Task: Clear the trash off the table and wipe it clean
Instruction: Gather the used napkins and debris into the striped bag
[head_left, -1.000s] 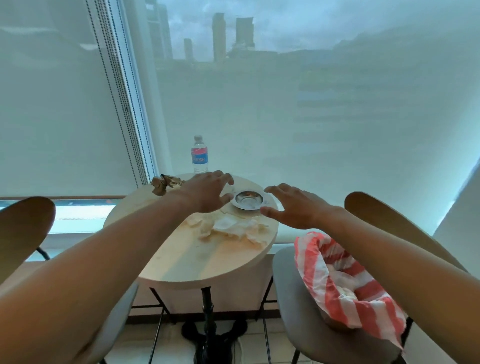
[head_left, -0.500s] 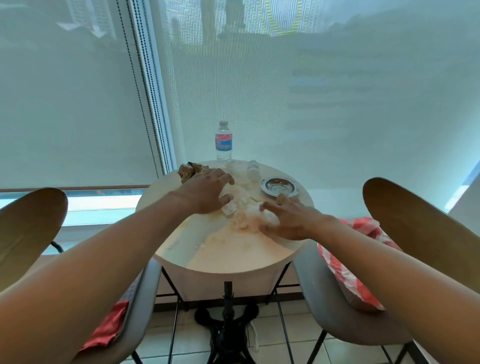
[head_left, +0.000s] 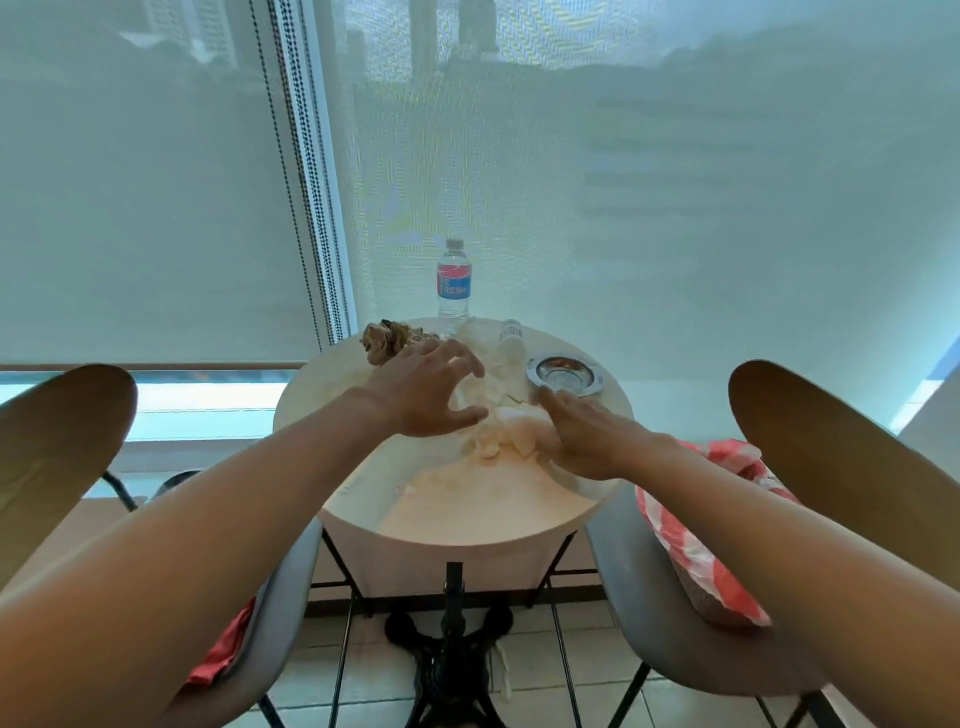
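A small round wooden table (head_left: 467, 514) carries a heap of crumpled white tissues (head_left: 506, 434) at its middle. My left hand (head_left: 431, 389) hovers over the heap's left side, fingers spread and curved. My right hand (head_left: 584, 434) rests against the heap's right side, fingers extended onto the tissues. A crumpled brown paper wad (head_left: 387, 340) lies at the far left of the tabletop. A small empty plastic bottle (head_left: 510, 338) lies on its side near the back. A metal ashtray (head_left: 564, 375) sits at the right, just beyond my right fingers.
An upright water bottle (head_left: 453, 280) stands at the table's far edge against the window blind. A red-and-white striped plastic bag (head_left: 701, 535) sits open on the right chair's seat (head_left: 675, 644). Another chair (head_left: 57, 447) stands left, with red cloth (head_left: 223, 649) beneath it.
Both hands have come down from above the ashtray area onto the tissue heap. The tissues are bunched closer together between them, and the view has shifted closer and right.
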